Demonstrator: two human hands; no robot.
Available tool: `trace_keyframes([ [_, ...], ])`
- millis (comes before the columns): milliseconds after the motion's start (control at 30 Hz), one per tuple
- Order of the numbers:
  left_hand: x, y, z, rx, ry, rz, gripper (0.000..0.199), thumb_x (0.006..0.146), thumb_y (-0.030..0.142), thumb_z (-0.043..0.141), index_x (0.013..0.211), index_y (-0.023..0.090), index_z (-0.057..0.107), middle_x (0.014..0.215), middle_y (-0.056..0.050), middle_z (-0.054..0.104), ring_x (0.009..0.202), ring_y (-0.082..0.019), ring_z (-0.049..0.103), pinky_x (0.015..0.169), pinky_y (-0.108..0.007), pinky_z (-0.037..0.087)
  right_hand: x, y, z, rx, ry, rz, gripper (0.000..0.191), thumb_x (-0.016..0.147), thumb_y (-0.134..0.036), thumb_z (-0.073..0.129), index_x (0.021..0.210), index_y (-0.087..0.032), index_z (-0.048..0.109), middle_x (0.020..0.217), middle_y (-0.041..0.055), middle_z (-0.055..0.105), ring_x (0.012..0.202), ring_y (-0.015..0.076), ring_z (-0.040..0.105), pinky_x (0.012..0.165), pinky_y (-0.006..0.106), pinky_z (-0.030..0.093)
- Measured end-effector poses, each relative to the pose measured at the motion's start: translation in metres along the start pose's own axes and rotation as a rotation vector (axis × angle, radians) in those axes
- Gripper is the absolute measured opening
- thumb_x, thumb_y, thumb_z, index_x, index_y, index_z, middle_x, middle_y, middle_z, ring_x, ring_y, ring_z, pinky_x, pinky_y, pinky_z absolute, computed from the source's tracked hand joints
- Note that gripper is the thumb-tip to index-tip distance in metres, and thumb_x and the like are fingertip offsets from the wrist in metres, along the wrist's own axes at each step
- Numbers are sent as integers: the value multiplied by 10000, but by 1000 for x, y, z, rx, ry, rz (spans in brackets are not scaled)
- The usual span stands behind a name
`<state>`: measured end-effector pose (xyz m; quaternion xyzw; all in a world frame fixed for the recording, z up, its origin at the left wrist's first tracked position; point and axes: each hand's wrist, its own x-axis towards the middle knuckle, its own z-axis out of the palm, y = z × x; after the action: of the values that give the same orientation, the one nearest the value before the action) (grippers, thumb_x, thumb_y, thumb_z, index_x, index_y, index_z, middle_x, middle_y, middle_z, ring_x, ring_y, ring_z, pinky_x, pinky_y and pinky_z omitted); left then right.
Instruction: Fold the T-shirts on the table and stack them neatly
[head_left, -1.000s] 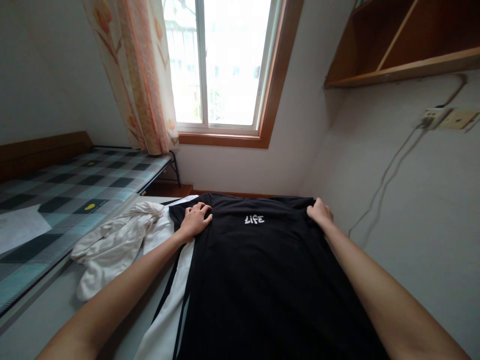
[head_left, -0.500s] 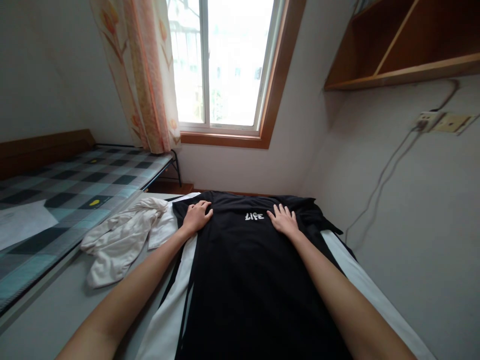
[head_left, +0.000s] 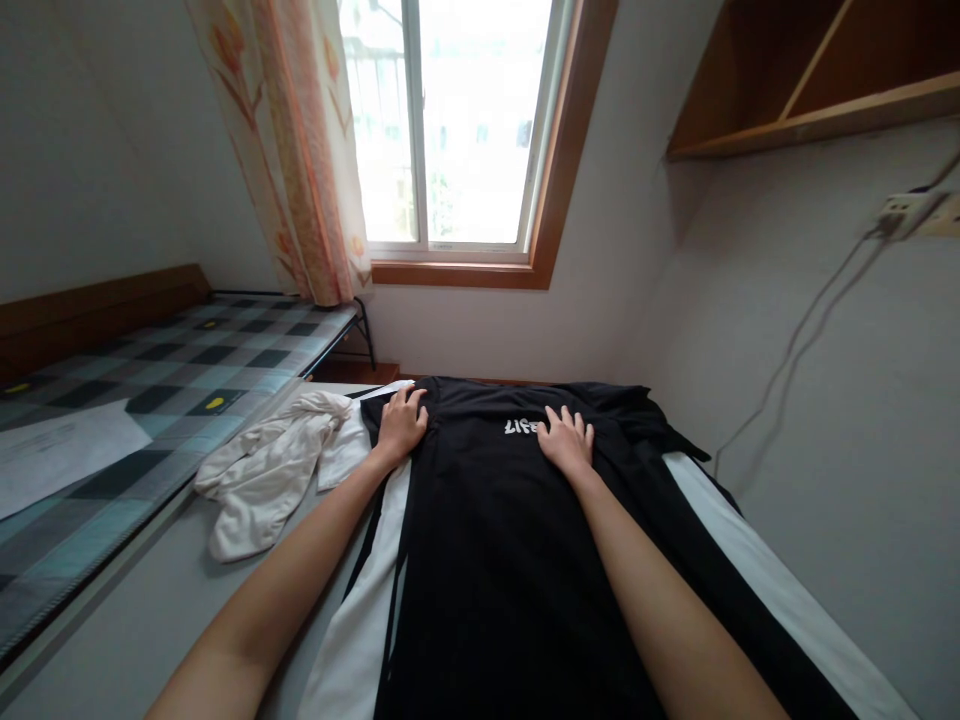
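Observation:
A black garment (head_left: 510,560) with white side panels lies spread over a pale surface (head_left: 172,600). White lettering (head_left: 517,427) shows near its far end. My left hand (head_left: 403,425) rests on the garment's far left part, fingers apart and slightly bent. Flat on the cloth, with fingers spread, my right hand (head_left: 568,440) covers the right end of the lettering. Neither hand holds anything. A crumpled off-white cloth (head_left: 262,480) lies left of my left hand.
On the left is a bed (head_left: 262,335) with a checked mattress and a paper sheet (head_left: 71,450). A curtain (head_left: 300,150) hangs by the window (head_left: 472,130). At the right are a wooden shelf (head_left: 810,125) and a cable (head_left: 802,340) from a wall socket (head_left: 900,210).
The view has shifted a little, so the room appears further left or right in places. My right hand now overlaps part of the lettering, which was uncovered before.

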<state>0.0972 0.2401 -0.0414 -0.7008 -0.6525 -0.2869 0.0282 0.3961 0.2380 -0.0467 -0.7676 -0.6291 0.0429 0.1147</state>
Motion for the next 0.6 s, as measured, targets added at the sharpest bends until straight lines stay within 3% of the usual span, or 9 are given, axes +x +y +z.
trace_keyframes([
  [133, 14, -13, -32, 85, -34, -96, 426, 876, 213, 452, 1286, 224, 566, 1299, -116, 581, 1224, -282, 500, 1023, -408, 407, 1, 3, 1, 19, 1, -8, 565, 960, -420, 334, 1483, -218, 408, 1568, 104, 315, 1439, 337, 234, 1155, 508, 156],
  [233, 20, -31, -60, 234, -4, -263, 527, 864, 330, 498, 1375, 199, 479, 1316, -186, 557, 1265, -393, 427, 1017, -580, 356, -1, 4, 2, 54, 38, -9, 539, 948, -386, 382, 1448, -203, 461, 1545, 106, 361, 1425, 330, 266, 1152, 506, 163],
  [333, 20, -51, -75, 300, -30, -462, 643, 848, 453, 504, 1424, 182, 414, 1391, -237, 480, 1294, -489, 354, 963, -720, 296, -3, -1, -6, 146, 139, -38, 440, 912, -343, 453, 1298, -195, 605, 1454, 112, 487, 1361, 321, 366, 1120, 504, 225],
  [400, 17, -63, -75, 265, -111, -550, 697, 844, 534, 481, 1440, 181, 393, 1424, -243, 445, 1290, -502, 360, 961, -744, 274, -6, -11, -23, 274, 153, -155, 335, 890, -344, 483, 1081, -177, 703, 1258, 129, 635, 1193, 297, 528, 1023, 447, 355],
  [467, 13, -73, -68, 245, -169, -580, 697, 856, 560, 445, 1434, 174, 405, 1418, -239, 456, 1279, -485, 390, 986, -743, 249, -14, -27, -48, 466, 42, -367, 331, 887, -392, 487, 832, -155, 712, 909, 106, 712, 872, 229, 633, 814, 337, 452],
  [533, 8, -78, -60, 286, -168, -553, 622, 877, 516, 423, 1383, 156, 472, 1369, -238, 504, 1265, -462, 413, 1006, -738, 224, -31, -47, -80, 662, -114, -595, 434, 893, -484, 471, 680, -156, 658, 657, 39, 635, 630, 158, 567, 636, 271, 420],
  [600, 2, -81, -52, 363, -126, -499, 525, 891, 444, 413, 1290, 136, 559, 1306, -240, 552, 1237, -446, 437, 1006, -736, 212, -58, -65, -114, 760, -269, -796, 470, 881, -531, 505, 614, -159, 611, 585, 0, 563, 561, 115, 482, 572, 245, 374],
])
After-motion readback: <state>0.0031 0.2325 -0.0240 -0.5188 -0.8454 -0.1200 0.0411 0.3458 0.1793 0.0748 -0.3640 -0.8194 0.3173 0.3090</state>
